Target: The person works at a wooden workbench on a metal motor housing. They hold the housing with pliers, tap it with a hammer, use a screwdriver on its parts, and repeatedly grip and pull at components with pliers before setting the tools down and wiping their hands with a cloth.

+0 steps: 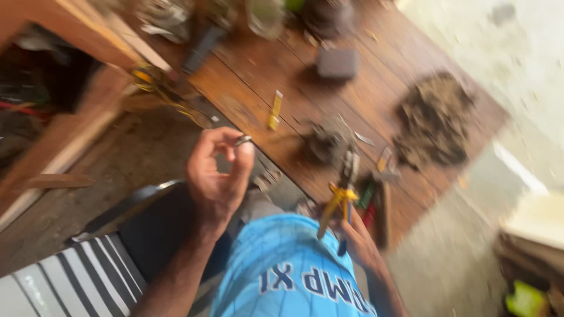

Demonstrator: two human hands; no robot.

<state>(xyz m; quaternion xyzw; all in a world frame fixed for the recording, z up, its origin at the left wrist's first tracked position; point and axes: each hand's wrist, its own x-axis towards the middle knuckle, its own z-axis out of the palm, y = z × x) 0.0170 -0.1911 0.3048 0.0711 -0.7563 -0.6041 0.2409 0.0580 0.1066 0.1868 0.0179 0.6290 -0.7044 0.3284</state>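
The picture is motion-blurred. My left hand [218, 173] is raised with fingers curled, pinching a small dark metal part [242, 140] between thumb and fingertips. My right hand [359, 242] grips pliers with yellow and blue handles [339, 199], jaws pointing up toward a dark, dirty metal piece [326, 141] lying on the wooden table [376, 88]. The hands are apart, the left higher and farther left.
A yellow strip [274, 110], a grey block [337, 63] and a brown clump of fibrous dirt [433, 120] lie on the table. Blurred machine parts crowd the far edge. Yellow wire [150, 79] hangs by the wooden frame at left. Red and green tools [369, 202] lie near the pliers.
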